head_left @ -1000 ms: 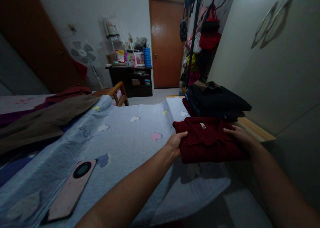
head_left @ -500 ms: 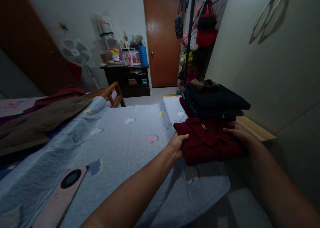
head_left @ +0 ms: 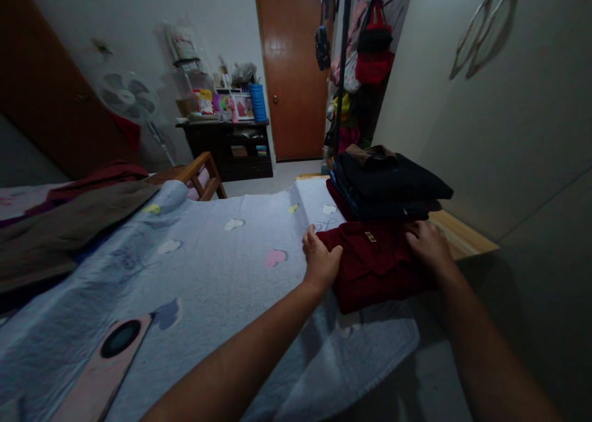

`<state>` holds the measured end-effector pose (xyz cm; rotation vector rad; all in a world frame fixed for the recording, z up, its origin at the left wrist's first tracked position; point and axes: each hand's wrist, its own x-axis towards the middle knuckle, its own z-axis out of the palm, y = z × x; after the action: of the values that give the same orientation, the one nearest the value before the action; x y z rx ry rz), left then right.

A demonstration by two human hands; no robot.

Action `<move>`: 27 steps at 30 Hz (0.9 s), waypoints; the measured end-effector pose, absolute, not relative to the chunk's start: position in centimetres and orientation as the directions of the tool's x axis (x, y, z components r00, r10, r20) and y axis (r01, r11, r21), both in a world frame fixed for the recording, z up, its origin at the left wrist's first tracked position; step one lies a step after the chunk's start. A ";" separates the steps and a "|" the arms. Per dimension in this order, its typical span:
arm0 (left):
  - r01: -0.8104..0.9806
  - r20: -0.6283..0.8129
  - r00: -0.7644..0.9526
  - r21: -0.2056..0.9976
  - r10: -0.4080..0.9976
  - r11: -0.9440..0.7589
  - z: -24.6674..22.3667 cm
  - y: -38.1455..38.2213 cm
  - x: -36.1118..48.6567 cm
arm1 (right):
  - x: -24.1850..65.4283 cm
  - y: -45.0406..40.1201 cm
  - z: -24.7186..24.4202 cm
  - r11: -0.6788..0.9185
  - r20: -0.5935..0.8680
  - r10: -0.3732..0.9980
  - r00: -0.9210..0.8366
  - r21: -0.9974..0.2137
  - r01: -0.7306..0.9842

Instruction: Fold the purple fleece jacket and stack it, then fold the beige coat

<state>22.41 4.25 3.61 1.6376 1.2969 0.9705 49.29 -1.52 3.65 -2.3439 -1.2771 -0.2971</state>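
Fingers [head_left: 311,235] of two hands [head_left: 322,263] [head_left: 431,245], half closed, hold one maroon garment [head_left: 374,268] beside one clothes stack [head_left: 388,181].

Someone has both hands at a folded maroon garment [head_left: 374,264] — the left hand [head_left: 321,261] at its left edge, the right hand [head_left: 430,249] at its right side. Just beyond the garment rises a stack of dark folded clothes [head_left: 393,178]. A pale blue blanket [head_left: 231,261] spreads to its left — with a pink phone [head_left: 86,382] lying well off that way. Far past the garment stands a wooden door [head_left: 296,76].
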 end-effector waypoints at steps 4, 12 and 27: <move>0.490 0.352 0.610 0.536 0.710 -0.687 4.6 4.2 23.4 | 43.8 -0.4 4.0 -0.329 0.422 0.822 0.382 -0.196 0.924; 0.567 0.214 0.765 0.224 0.607 -0.793 1.5 6.2 25.1 | 40.7 1.7 2.4 -0.386 0.117 0.911 0.396 -0.105 0.917; 0.581 0.147 0.769 0.246 0.622 -0.776 0.5 6.6 25.2 | 40.9 2.0 1.6 -0.354 -0.095 0.933 0.347 -0.067 0.933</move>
<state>25.24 6.56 0.50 2.7775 0.9537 0.3286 40.88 1.96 1.65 -2.5769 -1.7854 0.1832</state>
